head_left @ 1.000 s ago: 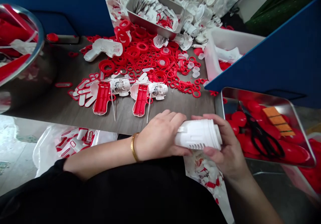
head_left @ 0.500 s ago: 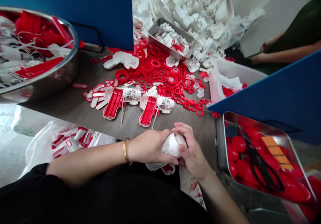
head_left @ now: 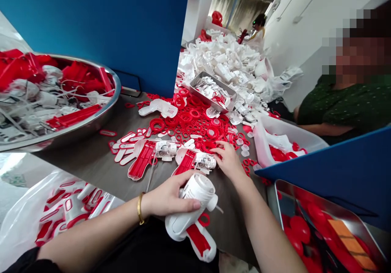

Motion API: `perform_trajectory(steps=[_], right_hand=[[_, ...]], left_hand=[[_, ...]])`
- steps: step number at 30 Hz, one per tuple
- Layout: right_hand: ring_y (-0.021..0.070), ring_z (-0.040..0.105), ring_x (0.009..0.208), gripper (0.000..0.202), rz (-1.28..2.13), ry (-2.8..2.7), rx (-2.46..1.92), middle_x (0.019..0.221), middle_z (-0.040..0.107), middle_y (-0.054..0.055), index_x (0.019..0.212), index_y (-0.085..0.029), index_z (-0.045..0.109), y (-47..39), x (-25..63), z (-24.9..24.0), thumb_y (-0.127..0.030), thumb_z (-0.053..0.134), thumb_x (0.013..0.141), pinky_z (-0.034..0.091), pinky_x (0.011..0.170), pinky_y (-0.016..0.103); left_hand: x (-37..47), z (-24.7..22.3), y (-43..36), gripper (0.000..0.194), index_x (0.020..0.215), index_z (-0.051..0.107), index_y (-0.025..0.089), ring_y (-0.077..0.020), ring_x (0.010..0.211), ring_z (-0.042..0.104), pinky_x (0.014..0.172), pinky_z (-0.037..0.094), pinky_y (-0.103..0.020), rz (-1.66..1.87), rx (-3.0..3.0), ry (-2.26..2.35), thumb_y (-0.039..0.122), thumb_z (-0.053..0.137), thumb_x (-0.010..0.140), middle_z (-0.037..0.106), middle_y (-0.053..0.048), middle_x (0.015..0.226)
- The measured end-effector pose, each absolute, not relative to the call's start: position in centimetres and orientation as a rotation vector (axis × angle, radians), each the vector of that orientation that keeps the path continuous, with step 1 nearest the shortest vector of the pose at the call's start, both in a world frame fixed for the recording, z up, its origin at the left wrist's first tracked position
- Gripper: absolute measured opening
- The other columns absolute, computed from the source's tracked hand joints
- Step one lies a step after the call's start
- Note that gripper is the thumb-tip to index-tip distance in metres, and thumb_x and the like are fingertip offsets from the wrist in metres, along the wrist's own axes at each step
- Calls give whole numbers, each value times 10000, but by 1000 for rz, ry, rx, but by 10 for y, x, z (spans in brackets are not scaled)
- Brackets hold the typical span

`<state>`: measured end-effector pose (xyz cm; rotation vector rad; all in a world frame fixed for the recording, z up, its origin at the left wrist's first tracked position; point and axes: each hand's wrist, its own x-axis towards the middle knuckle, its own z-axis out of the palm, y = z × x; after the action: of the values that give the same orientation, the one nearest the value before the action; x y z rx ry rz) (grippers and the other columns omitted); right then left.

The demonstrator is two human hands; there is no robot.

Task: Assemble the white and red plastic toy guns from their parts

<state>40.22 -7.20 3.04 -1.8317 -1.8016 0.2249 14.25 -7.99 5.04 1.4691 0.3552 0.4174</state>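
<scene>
Gripping white toy gun (head_left: 183, 221) at near centre in left hand (head_left: 169, 199), wrapped firmly round it. Poised with right hand (head_left: 229, 163) half-curled by red rings (head_left: 209, 146) beyond (can't tell if holding any), right of open gun halves (head_left: 143, 159). Flanked by steel bowl (head_left: 115, 83) left, metal tray (head_left: 290, 189) right.

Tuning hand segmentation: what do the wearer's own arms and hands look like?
The left hand and right hand wear no gloves. A gold-coloured bracelet circles the left wrist; none shows on the right. A black sleeve ends above the bare left forearm; no right sleeve is visible.
</scene>
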Motion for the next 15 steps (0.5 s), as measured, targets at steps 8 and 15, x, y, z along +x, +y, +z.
perform_trajectory(steps=[8,15], right_hand=[[236,675,726,547,914,-839,-1849,840,710,94,1124,-160,585,-210,374,24,-544,659,742,554,591,363],[350,476,1242,537,384,-1608,-2083,1358,523,148,1243,-234,584,-218,377,12,-463,648,761,380,1014,593]], left_hand=[[115,39,-85,754,1316,432,141,-288,1069,560,944,445,-406,448,1374,378,586,647,747,584,-132,1172],[151,42,-99,587,1263,467,155,-199,920,599,828,490,-320,306,1397,393,445,649,787,617,-83,1093]])
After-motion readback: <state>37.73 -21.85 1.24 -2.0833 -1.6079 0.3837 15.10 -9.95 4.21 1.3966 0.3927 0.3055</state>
